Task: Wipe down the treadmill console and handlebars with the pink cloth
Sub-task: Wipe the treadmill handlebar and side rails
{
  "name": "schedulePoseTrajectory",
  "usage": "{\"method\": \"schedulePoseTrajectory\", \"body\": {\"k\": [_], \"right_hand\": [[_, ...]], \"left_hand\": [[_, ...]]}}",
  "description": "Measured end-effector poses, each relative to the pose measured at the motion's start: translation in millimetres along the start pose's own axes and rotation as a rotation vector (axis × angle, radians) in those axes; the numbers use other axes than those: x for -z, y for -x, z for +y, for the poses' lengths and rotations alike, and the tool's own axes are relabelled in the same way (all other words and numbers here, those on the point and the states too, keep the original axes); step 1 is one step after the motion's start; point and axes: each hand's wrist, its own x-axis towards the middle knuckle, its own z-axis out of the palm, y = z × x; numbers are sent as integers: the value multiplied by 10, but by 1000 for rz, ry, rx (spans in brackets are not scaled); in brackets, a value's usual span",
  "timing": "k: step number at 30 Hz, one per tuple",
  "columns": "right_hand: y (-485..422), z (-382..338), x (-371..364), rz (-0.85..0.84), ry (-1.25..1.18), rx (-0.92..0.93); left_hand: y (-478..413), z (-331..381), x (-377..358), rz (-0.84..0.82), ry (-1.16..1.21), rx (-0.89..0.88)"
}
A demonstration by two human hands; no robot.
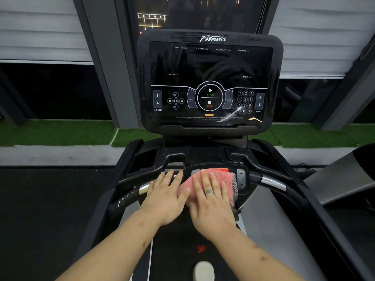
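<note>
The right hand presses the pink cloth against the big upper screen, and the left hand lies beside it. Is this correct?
Not quite. The head view shows the right hand pressing the cloth on the low panel between the handlebars, not on the screen. The left hand does lie beside it.

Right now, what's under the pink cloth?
The pink cloth, under the right hand, covers the lower control pad between the handlebars. A red strip and a plus button show beside it; the rest is hidden.

Forearms point(125, 236) bare, dotted with small scabs; right grip point(211, 203) bears small tattoo point(208, 192) on ring finger
</note>
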Motion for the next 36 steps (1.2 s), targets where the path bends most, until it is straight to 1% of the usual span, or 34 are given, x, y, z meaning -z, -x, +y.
{"method": "schedulePoseTrajectory", "body": {"k": [4,8,12,16,23,29,36], "right_hand": [[-82,-62,65,28,5,8],[50,21,-76,25,0,28],[251,236,-204,54,29,43],[332,479,-165,80,35,43],[363,876,-63,85,62,-15],[334,608,-90,65,10,-45],[154,191,-127,67,24,77]], "left_hand": [[-14,-4,0,3,0,-6],[-18,-3,5,0,0,7],[-12,10,19,3,-9,6],[-30,-22,12,5,-4,1],[-32,-8,5,6,-16,12],[-25,-7,11,5,-9,7],[-32,-27,27,-17,9,-6]]}}
